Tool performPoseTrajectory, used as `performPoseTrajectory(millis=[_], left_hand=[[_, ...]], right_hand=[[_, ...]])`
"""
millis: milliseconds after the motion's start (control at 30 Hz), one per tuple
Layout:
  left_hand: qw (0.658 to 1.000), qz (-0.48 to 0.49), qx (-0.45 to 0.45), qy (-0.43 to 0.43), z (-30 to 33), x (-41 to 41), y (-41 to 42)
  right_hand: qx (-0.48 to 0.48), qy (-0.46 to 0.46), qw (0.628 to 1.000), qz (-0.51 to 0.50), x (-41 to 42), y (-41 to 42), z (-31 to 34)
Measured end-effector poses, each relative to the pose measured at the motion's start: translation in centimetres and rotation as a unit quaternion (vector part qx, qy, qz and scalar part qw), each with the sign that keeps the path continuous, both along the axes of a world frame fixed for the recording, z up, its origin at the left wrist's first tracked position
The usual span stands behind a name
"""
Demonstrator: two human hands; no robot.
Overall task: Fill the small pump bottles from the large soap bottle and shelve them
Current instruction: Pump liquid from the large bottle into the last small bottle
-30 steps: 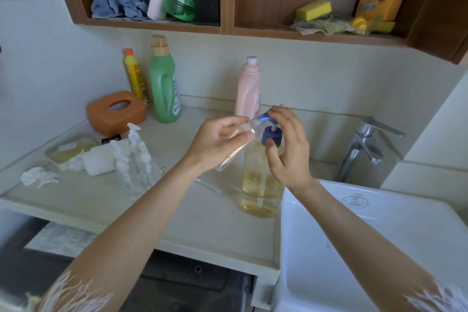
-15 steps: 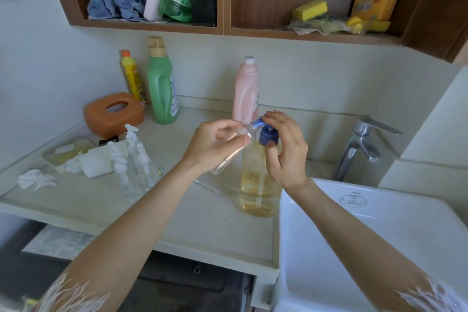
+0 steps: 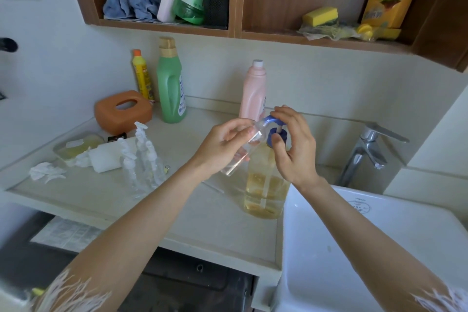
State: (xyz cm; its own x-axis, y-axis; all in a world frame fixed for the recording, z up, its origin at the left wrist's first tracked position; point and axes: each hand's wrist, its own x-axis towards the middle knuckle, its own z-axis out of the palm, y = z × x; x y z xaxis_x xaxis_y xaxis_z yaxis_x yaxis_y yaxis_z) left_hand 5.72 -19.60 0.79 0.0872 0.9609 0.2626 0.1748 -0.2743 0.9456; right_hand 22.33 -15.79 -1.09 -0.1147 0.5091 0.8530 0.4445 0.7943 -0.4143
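Compared w/ a sec ago the pump head on the large soap bottle point(image 3: 264, 185) sits raised again: at the half-second mark it is pushed low against the blue collar, now a short white stem shows between the blue spout and the collar, so the right hand point(image 3: 295, 149) has let it spring back up after a stroke. That hand stays curled over the spout, fingertips on top, thumb against the collar. The left hand point(image 3: 222, 145) keeps its pinch on the small clear bottle point(image 3: 244, 149), tilted w/ its open mouth up at the spout tip and its base angled down toward the desk point(image 3: 202, 215). The two hands sit close together but aren't touching. My read: one pump is done and another is coming, since the small bottle looks nearly empty (hard to be sure, clear liquid in clear plastic), so filling is early on and shelving hasn't begun. Several more small pump bottles point(image 3: 141, 157) w/ white heads stand in a cluster on the desk to the left, well apart from the hands; whether they're filled I can't tell. Writing: the green bottle point(image 3: 171, 83), yellow bottle point(image 3: 141, 76) and pink bottle point(image 3: 253, 91) carry labels too small or turned away to read; the yellow box point(image 3: 386, 11) on the shelf point(image 3: 326, 42) has print, illegible; a round stamp on the sink point(image 3: 359, 208) is likewise unreadable.
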Motion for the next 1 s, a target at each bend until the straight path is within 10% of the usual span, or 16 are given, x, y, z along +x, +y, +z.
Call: performPoseTrajectory(millis=[500,1000], left_hand=[[0.983,-0.091,-0.136,-0.087,-0.7,-0.8,1.3],[0.978,-0.103,-0.124,-0.136,-1.0,-0.9,0.6]], right_hand=[[0.035,0.096,0.995,-0.007,-0.8,0.6,-0.8],[-0.021,0.002,1.000,0.015,0.7,-0.2,0.7]])
